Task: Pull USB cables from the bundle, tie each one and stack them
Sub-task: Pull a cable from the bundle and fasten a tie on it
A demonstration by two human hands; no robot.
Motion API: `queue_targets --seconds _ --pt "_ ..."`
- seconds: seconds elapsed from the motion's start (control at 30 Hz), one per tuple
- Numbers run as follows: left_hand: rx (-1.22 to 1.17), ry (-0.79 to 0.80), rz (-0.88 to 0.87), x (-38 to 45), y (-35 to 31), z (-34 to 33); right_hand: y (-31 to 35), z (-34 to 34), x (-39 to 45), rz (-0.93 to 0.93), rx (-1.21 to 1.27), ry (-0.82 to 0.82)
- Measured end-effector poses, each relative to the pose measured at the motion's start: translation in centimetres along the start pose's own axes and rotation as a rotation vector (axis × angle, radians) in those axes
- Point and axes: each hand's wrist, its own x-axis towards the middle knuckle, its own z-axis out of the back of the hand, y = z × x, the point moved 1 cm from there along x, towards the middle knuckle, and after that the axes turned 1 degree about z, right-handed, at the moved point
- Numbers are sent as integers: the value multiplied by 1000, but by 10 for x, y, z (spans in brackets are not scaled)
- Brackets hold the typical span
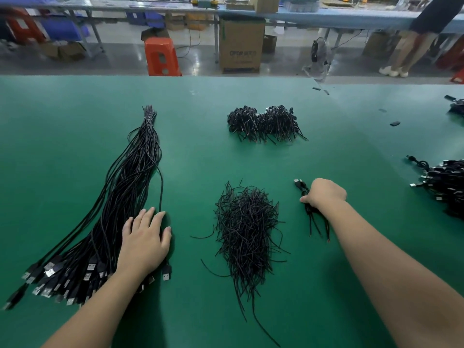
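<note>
A long bundle of black USB cables (120, 197) lies on the left of the green table (75, 121), tied at its far end, with its plugs fanned out near me. My left hand (145, 237) rests flat with straight fingers on the bundle's right edge, next to one cable that loops away from it. My right hand (324, 193) grips a small coiled USB cable (305, 194); its plugs stick out to the left and its bare wire ends trail toward me. A stack of tied cables (266, 123) sits at the far middle.
A loose heap of short black tie wires (247, 229) lies between my arms. More black cables (444, 187) are piled at the right edge. Small black parts (394, 123) dot the far right. Beyond the table stand an orange stool (162, 56), a cardboard box (241, 43) and a person.
</note>
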Motion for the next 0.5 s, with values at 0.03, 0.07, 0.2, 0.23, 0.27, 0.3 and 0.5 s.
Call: queue_targets --seconds 0.03,0.07,0.2,0.23,0.27,0.3,0.5 --pt "-14 3 2 0 0 0 0 1 0 3 0 6" --pt "-39 6 7 1 1 0 0 2 0 7 0 7" --pt "-153 5 4 5 5 0 9 13 -9 107 40 -87" --pt "-167 9 0 6 5 1 16 18 -14 168 78 -131" --pt "-177 10 -5 7 6 1 26 23 -22 245 121 -170" --pt "-184 9 -8 6 6 1 39 28 -33 331 165 -196" --pt "-237 -48 -27 6 7 1 131 23 -149 888 275 69"
